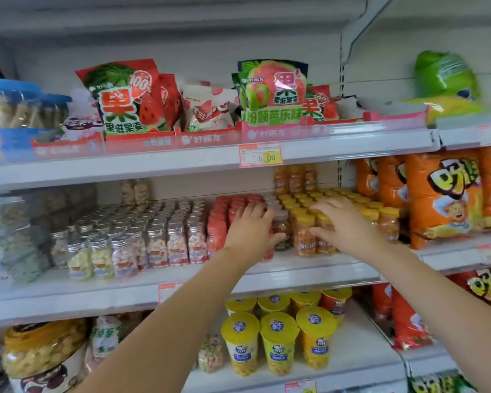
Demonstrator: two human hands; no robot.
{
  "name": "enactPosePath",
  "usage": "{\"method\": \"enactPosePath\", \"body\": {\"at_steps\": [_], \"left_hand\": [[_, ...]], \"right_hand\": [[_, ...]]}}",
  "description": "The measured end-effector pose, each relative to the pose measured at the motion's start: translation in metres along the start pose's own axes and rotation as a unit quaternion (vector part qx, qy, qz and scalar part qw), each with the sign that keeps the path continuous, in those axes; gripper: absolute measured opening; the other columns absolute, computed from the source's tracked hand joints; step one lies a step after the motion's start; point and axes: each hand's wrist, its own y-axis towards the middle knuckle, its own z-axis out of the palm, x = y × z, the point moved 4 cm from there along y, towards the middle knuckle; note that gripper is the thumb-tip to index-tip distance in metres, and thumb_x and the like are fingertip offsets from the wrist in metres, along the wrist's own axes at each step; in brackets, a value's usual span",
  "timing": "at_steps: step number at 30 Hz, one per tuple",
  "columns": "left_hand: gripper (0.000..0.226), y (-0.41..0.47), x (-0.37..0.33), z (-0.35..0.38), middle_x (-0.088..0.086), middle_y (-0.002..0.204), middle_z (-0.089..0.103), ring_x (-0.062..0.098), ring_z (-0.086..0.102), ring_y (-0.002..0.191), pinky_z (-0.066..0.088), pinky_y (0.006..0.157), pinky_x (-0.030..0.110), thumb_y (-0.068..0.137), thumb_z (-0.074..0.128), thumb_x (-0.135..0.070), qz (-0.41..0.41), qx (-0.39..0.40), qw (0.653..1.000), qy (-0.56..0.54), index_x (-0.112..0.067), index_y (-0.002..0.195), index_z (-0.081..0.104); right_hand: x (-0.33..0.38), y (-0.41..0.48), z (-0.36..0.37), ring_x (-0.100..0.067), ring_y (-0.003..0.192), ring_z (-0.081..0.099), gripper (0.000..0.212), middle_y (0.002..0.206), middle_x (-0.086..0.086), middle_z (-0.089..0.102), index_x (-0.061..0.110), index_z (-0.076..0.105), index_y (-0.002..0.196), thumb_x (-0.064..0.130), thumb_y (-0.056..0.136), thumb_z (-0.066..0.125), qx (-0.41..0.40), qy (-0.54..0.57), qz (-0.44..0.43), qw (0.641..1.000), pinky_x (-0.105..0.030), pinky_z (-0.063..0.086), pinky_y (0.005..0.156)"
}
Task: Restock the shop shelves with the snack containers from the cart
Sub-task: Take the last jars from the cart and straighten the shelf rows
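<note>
Outstretched forearms, left hand (250,231) cupped round red-capped bottles (218,222), right hand (345,226) cupped round yellow-capped bottles (305,236)

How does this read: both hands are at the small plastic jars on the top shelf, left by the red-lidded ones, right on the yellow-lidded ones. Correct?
Wrong shelf. The head view shows the left hand at the small red-lidded plastic jars and the right hand on the small yellow-lidded plastic jars on the middle shelf, not the top one.
</note>
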Motion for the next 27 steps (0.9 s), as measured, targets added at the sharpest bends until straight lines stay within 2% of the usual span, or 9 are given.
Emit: {"method": "enactPosePath", "body": {"at_steps": [2,7,13,16,19,22,24,26,27], "left_hand": [[0.064,0.006,0.0,0.008,0.01,0.146,0.035,0.029,0.026,0.137,0.021,0.112,0.042,0.093,0.041,-0.054,-0.011,0.022,0.999,0.049,-0.019,0.145,0.028],[0.052,0.007,0.003,0.014,0.006,0.135,0.048,0.027,0.045,0.122,0.034,0.099,0.04,0.09,0.047,-0.048,-0.035,0.017,0.996,0.074,-0.015,0.13,0.041],[0.056,0.008,0.004,0.015,0.006,0.136,0.047,0.027,0.044,0.124,0.032,0.104,0.042,0.09,0.047,-0.05,-0.038,0.023,0.997,0.069,-0.015,0.133,0.039],[0.069,0.009,0.003,0.013,0.009,0.141,0.043,0.028,0.037,0.132,0.017,0.114,0.047,0.09,0.041,-0.06,-0.051,0.025,0.996,0.075,-0.012,0.139,0.033],[0.071,0.012,-0.005,0.003,0.009,0.145,0.038,0.026,0.03,0.136,0.007,0.118,0.044,0.093,0.034,-0.06,-0.038,-0.034,0.998,0.044,-0.011,0.144,0.028],[0.066,0.016,-0.031,-0.005,0.007,0.146,0.036,0.023,0.029,0.137,0.012,0.118,0.035,0.095,0.042,-0.051,0.033,-0.073,0.995,-0.051,-0.011,0.145,0.028],[0.067,0.021,-0.052,-0.004,0.006,0.149,0.032,0.021,0.026,0.138,0.02,0.115,0.031,0.094,0.047,-0.046,0.064,-0.055,0.99,-0.116,-0.011,0.147,0.026],[0.071,0.031,-0.067,0.003,0.005,0.151,0.03,0.021,0.026,0.139,0.025,0.112,0.031,0.092,0.05,-0.047,0.073,-0.022,0.988,-0.137,-0.012,0.148,0.024],[0.074,0.037,-0.072,0.008,0.005,0.151,0.029,0.022,0.027,0.139,0.026,0.112,0.033,0.091,0.051,-0.05,0.071,-0.003,0.988,-0.137,-0.013,0.148,0.023]], "right_hand": [[0.001,0.005,0.004,-0.022,0.136,0.032,0.056,0.143,-0.001,0.043,0.023,0.045,0.138,0.041,0.088,0.062,0.003,-0.007,-0.014,1.0,-0.041,0.019,0.117],[0.0,0.011,0.019,-0.022,0.14,0.025,0.078,0.152,-0.001,0.031,0.025,0.029,0.147,0.051,0.083,0.064,0.06,-0.059,-0.008,0.996,-0.044,0.011,0.118],[-0.002,0.014,0.023,-0.021,0.142,0.023,0.085,0.153,-0.001,0.028,0.025,0.023,0.149,0.058,0.081,0.061,0.077,-0.076,-0.016,0.994,-0.043,0.005,0.119],[-0.007,0.012,0.014,-0.02,0.142,0.023,0.081,0.152,0.0,0.03,0.025,0.027,0.147,0.062,0.082,0.056,0.061,-0.066,-0.018,0.996,-0.042,0.004,0.119],[-0.026,0.01,0.001,-0.022,0.14,0.027,0.069,0.15,-0.002,0.035,0.024,0.034,0.144,0.061,0.087,0.044,0.023,-0.043,-0.001,0.999,-0.045,0.01,0.119],[-0.063,0.005,-0.017,-0.027,0.132,0.038,0.05,0.141,-0.01,0.047,0.016,0.045,0.139,0.044,0.098,0.039,-0.055,0.014,0.049,0.997,-0.044,0.025,0.113],[-0.088,-0.001,-0.025,-0.03,0.128,0.041,0.045,0.136,-0.013,0.05,0.013,0.048,0.136,0.037,0.099,0.039,-0.095,0.03,0.087,0.991,-0.042,0.031,0.107],[-0.105,-0.007,-0.026,-0.029,0.132,0.038,0.048,0.142,-0.012,0.045,0.015,0.045,0.139,0.041,0.098,0.039,-0.083,0.03,0.108,0.99,-0.041,0.029,0.109],[-0.11,-0.009,-0.023,-0.029,0.137,0.031,0.054,0.148,-0.01,0.037,0.019,0.041,0.142,0.047,0.096,0.041,-0.051,0.028,0.111,0.992,-0.041,0.025,0.112]]}}
